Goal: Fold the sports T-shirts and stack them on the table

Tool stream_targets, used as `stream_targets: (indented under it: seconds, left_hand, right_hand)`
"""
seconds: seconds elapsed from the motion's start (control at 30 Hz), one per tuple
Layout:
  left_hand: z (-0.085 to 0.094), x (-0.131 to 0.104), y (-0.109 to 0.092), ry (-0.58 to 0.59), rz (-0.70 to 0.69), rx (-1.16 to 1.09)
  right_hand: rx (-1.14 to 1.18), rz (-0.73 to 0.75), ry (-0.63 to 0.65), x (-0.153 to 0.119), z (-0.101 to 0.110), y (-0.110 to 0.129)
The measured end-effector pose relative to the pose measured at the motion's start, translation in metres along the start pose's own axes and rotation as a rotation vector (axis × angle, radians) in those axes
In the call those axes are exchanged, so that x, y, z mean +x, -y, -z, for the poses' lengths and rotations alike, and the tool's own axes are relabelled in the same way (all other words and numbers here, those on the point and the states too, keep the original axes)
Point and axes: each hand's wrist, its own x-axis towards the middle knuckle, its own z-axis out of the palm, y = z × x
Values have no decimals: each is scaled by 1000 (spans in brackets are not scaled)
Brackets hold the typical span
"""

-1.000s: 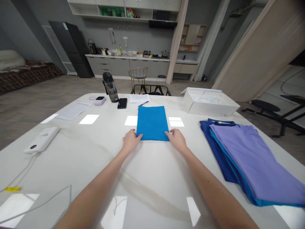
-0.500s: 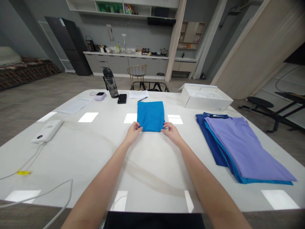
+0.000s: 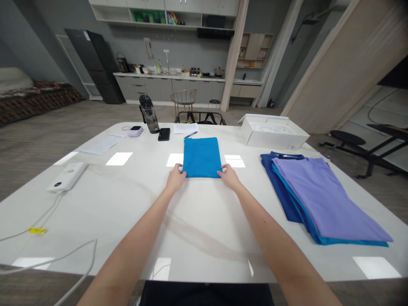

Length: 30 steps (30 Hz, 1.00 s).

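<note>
A blue cloth [image 3: 202, 157], folded into a near-square, lies flat on the white table [image 3: 204, 212] in front of me. My left hand [image 3: 176, 176] pinches its near left corner between thumb and fingers. At the near right corner, my right hand [image 3: 228, 175] grips the cloth the same way. Both arms reach straight forward over the table. To the right lies a stack of larger folded cloths, with a lilac cloth [image 3: 325, 195] on top and a dark blue cloth [image 3: 280, 191] and more blue fabric showing beneath.
Beyond the blue cloth are a pen [image 3: 190, 134], a printed sheet [image 3: 185, 128], a black phone [image 3: 164, 134] and a water bottle [image 3: 149, 114]. An open white box [image 3: 272, 134] stands at the back right. At left, a white power bank [image 3: 67, 177] trails cables.
The blue cloth's near edge is straighter and spread a little wider. My hands have moved slightly apart, still at its near corners. The view has tilted up a little.
</note>
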Motion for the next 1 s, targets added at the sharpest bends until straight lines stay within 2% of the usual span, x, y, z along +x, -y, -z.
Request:
stream_targets:
  seconds: [0.1,0.2,0.3,0.4,0.57,0.67,0.77,0.9,1.0]
  left_hand:
    - [2,1,0,20,48,52]
    - [3,3,-1,24,93,6]
    - [2,3,-2,15,43,-41]
    - [2,-3,-7,61,-2,48]
    - [20,-24,-21,204,45,245]
    - [35,-40,-26,331,71,262]
    - [46,-58,-22,416,62,233]
    - [54,-83,-11,459,44,220]
    - [54,-92,-9,430,-6,272]
  right_hand:
    - [-65,-51,-19,-1,-1,2]
    - [-75,-27,-22,-5,-1,1]
    - [-93,19,-45,-12,-2,2]
    - [-168,29,-52,-20,0,5]
    - [-265,71,113,-37,11,7]
    - [-236,92,225,-52,19,0]
    - [-206,109,281,-72,27,-7]
    - [-185,96,334,-97,37,-9]
    - [-227,69,324,-102,41,-6]
